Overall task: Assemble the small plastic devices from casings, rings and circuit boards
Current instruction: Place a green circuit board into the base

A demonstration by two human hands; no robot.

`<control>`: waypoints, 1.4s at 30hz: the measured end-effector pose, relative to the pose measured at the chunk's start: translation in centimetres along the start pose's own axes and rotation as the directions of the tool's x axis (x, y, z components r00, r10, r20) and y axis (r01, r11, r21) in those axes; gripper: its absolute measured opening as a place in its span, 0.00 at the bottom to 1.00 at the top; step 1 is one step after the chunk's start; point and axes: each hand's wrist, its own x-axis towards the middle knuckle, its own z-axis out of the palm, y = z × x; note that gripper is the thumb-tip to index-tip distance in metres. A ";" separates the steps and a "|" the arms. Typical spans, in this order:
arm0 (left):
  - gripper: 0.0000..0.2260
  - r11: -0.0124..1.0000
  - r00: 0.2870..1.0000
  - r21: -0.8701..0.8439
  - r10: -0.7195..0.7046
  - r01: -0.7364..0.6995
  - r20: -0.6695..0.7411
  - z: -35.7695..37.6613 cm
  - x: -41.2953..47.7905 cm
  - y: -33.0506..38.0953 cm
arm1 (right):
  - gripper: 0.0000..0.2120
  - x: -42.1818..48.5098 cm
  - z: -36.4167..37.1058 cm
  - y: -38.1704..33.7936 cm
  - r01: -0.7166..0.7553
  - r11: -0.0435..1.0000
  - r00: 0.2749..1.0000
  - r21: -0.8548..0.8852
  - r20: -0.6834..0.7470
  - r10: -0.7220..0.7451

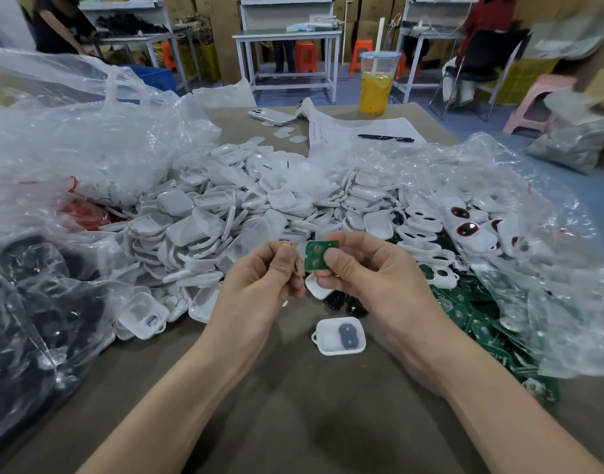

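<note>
Beyond your brown tabletop (293, 412), white metal workbenches (287, 36) stand on a blue floor (588, 196), orange stools (306, 56) tucked beneath, a pink stool (536, 100) at right, cardboard boxes (222, 15) stacked high behind.

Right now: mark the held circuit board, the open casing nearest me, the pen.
circuit board (311, 256), head view, green face.
open casing (328, 339), head view, white inner floor.
pen (386, 137), head view, mid-barrel.

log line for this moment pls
left hand: pinches thin edge-on piece | right hand: pinches circuit board | casing: open on table
</note>
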 end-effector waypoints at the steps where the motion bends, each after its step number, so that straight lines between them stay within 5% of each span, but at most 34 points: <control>1: 0.11 1.000 1.000 0.006 -0.007 0.007 0.000 0.0 0.1 0.0 | 0.07 0.2 -0.2 0.0 0.003 1.000 1.000 0.018 -0.018 -0.003; 10: 0.11 0.983 0.996 0.178 -0.035 0.049 -0.083 0.1 0.8 1.5 | 0.07 0.9 -1.5 0.0 -0.004 0.993 0.988 0.120 -0.154 0.023; 13: 0.08 0.981 0.988 0.178 0.097 -0.074 -0.124 0.8 4.9 6.1 | 0.07 0.8 -1.7 -0.1 -0.019 0.993 0.985 0.112 -0.170 0.038; 17: 0.19 0.847 0.918 0.525 0.272 -0.086 -0.288 1.3 10.5 12.5 | 0.08 0.5 -1.7 -0.3 -0.024 0.994 0.982 0.109 -0.183 0.044; 19: 0.17 0.792 0.905 0.593 0.349 -0.146 -0.243 1.3 9.5 12.3 | 0.13 0.5 -1.8 -0.5 -0.014 0.991 0.981 0.132 -0.190 0.039; 24: 0.07 0.790 0.957 0.558 0.288 -0.252 0.025 1.2 2.0 4.8 | 0.10 0.6 -2.2 -0.4 0.033 0.991 0.986 0.130 -0.169 -0.010; 32: 0.05 0.878 0.986 0.453 0.163 -0.156 0.025 0.6 0.3 0.8 | 0.06 0.5 -1.8 0.0 0.021 0.998 0.993 -0.062 -0.118 -0.028; 42: 0.06 0.930 0.988 0.334 0.139 -0.151 0.062 0.1 0.6 0.5 | 0.10 0.4 -1.4 0.1 0.010 0.997 0.999 -0.082 -0.034 -0.013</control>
